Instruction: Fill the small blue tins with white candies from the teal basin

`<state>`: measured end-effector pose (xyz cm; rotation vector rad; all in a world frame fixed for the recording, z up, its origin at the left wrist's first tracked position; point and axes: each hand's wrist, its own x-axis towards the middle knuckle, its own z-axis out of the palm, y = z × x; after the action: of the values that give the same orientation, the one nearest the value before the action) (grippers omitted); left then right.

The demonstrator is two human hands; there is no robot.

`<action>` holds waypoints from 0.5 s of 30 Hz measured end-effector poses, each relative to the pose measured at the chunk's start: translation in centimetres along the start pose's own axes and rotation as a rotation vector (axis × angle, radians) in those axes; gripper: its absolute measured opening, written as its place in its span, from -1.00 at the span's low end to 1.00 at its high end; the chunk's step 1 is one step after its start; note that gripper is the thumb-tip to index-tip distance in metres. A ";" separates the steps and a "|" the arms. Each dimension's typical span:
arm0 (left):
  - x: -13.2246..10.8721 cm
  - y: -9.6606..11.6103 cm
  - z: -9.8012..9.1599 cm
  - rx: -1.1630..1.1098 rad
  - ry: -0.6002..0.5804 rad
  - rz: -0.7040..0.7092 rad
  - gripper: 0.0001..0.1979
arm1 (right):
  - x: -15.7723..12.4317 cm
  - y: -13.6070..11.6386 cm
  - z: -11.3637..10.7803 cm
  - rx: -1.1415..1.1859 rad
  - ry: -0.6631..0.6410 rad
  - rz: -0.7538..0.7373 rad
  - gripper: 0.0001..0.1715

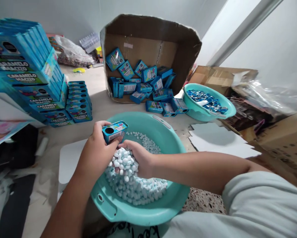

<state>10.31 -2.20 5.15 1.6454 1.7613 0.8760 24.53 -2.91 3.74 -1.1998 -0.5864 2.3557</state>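
My left hand (98, 142) is closed around a small blue candy tin (115, 130), which has a round dark opening on its top face. Just below it, my right hand (139, 158) is cupped and full of small white candies (124, 162), its fingers close to the tin and to my left thumb. Both hands are above a large turquoise basin (168, 138). Loose white and pale blue candies (138, 191) cover its bottom. My right fingertips are partly hidden by the candies and the left hand.
Behind the basin a cardboard box (150, 36) lies on its side with several blue tins (149, 74) in it. Stacked blue display boxes (21, 66) rise at left. A second turquoise basin (208, 99) holds small blue and silver pieces. White sheets (220, 140) lie at right.
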 end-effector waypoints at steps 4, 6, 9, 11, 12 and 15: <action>0.1 0.0 -0.3 -0.077 0.007 0.002 -0.58 | -1.1 -1.6 0.3 0.065 -0.004 0.041 -0.68; 0.1 0.0 -0.4 -0.066 0.014 0.000 -0.59 | -1.8 -2.0 0.2 0.088 0.007 0.014 -0.70; 0.0 0.0 -0.4 -0.009 -0.002 0.002 -0.59 | -3.1 -2.9 0.6 0.145 0.047 -0.097 -0.74; -0.1 0.0 -0.3 0.023 -0.042 0.032 -0.58 | -3.7 -3.8 1.2 0.175 0.074 -0.220 -0.74; -0.2 0.0 -0.3 0.037 -0.066 0.053 -0.59 | -3.8 -4.3 1.6 0.187 0.078 -0.294 -0.73; -0.3 0.0 -0.2 0.060 -0.140 0.104 -0.63 | -3.4 -6.0 2.9 0.209 0.042 -0.501 -0.74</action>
<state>10.15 -2.55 5.27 1.8053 1.6337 0.7414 25.09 -0.43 10.75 -0.8829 -0.5367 1.9090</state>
